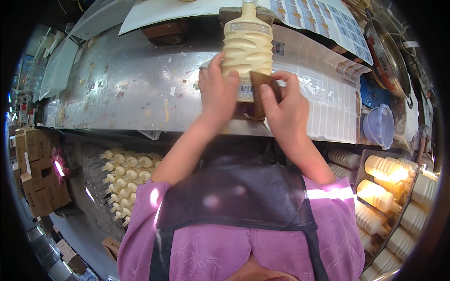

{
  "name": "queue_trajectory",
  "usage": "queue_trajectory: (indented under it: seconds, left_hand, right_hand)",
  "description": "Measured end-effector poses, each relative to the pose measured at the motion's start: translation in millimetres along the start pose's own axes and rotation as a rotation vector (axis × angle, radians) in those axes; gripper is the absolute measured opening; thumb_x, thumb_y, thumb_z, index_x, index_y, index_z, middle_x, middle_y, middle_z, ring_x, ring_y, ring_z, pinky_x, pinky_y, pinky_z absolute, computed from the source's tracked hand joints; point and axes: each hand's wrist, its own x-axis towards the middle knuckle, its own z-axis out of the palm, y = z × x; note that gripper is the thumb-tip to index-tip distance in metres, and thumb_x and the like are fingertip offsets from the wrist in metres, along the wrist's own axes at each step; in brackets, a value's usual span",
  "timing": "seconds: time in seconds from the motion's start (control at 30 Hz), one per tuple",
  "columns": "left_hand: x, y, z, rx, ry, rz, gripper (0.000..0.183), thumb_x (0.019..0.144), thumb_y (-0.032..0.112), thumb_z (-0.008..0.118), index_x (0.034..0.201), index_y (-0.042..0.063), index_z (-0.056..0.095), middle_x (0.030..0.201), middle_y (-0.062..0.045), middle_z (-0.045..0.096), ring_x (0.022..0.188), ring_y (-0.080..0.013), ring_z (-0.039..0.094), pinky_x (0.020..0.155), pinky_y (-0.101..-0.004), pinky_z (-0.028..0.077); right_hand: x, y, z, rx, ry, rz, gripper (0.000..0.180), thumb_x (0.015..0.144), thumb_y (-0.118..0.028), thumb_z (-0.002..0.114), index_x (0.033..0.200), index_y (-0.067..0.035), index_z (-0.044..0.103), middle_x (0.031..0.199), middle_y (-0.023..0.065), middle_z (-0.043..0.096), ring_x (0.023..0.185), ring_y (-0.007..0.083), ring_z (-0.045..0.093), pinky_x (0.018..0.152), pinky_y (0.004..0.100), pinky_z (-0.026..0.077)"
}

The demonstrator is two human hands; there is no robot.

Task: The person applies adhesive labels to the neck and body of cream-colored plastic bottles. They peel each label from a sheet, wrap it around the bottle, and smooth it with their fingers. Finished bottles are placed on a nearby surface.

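Note:
A cream plastic bottle [248, 47] with a ribbed body lies on the metal workbench, its neck pointing away from me. My left hand [217, 93] holds its left side near the base, thumb over the front. Between the thumb and fingers of my right hand [289, 105] is a stiff brown flat piece [258, 92], perhaps a scraper, against the bottle's lower right. A label with a barcode [245, 89] shows between my hands; the brown piece hides part of it. Another printed band [249, 27] runs around the bottle's shoulder.
The metal workbench [140, 80] bears paint specks and paper scraps. Label sheets [316, 17] lie at the far right, above translucent backing sheets [327, 105]. A lilac bucket [379, 126] stands at the right end. Cream bottles [132, 172] fill the lower left; more bottles [376, 193] sit lower right.

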Motion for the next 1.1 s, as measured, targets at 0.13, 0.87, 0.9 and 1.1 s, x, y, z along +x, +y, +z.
queue_trajectory:
  seconds: [0.13, 0.87, 0.9, 1.1]
  left_hand:
    - [-4, 1, 1, 0.074, -0.024, 0.027, 0.065, 0.095, 0.036, 0.061, 0.147, 0.004, 0.040, 0.125, -0.023, 0.053, 0.121, -0.0396, 0.045, 0.111, -0.0514, 0.029]
    - [99, 28, -19, 0.080, 0.122, 0.333, 0.038, 0.099, 0.026, 0.057, 0.131, 0.008, 0.063, 0.098, -0.012, 0.064, 0.094, -0.0297, 0.057, 0.089, -0.0413, 0.045]
    - [110, 32, -17, 0.131, 0.082, 0.345, 0.037, 0.098, 0.026, 0.057, 0.131, 0.008, 0.063, 0.097, -0.013, 0.065, 0.094, -0.0306, 0.057, 0.088, -0.0421, 0.046]
    - [160, 37, -8, 0.358, -0.104, 0.383, 0.037, 0.101, 0.028, 0.054, 0.133, 0.012, 0.065, 0.091, -0.015, 0.069, 0.086, -0.0331, 0.065, 0.080, -0.0413, 0.051]
  right_hand:
    - [-4, 21, 6, -0.044, 0.024, -0.033, 0.033, 0.097, -0.030, 0.065, 0.120, -0.009, 0.052, 0.068, 0.0152, 0.067, 0.062, 0.0368, 0.068, 0.058, 0.0437, 0.051]
    - [99, 4, -11, 0.229, 0.123, -0.038, 0.029, 0.095, -0.026, 0.065, 0.114, -0.005, 0.061, 0.075, 0.0133, 0.070, 0.068, 0.0256, 0.068, 0.064, 0.0385, 0.051]
    - [108, 11, -9, 0.190, 0.118, -0.013, 0.029, 0.095, -0.027, 0.065, 0.114, -0.004, 0.062, 0.078, 0.0140, 0.071, 0.071, 0.0253, 0.069, 0.067, 0.0377, 0.052]
    - [124, 55, 4, 0.284, 0.114, 0.139, 0.030, 0.094, -0.027, 0.068, 0.114, -0.005, 0.065, 0.097, 0.0114, 0.072, 0.090, 0.0186, 0.068, 0.081, 0.0325, 0.051]
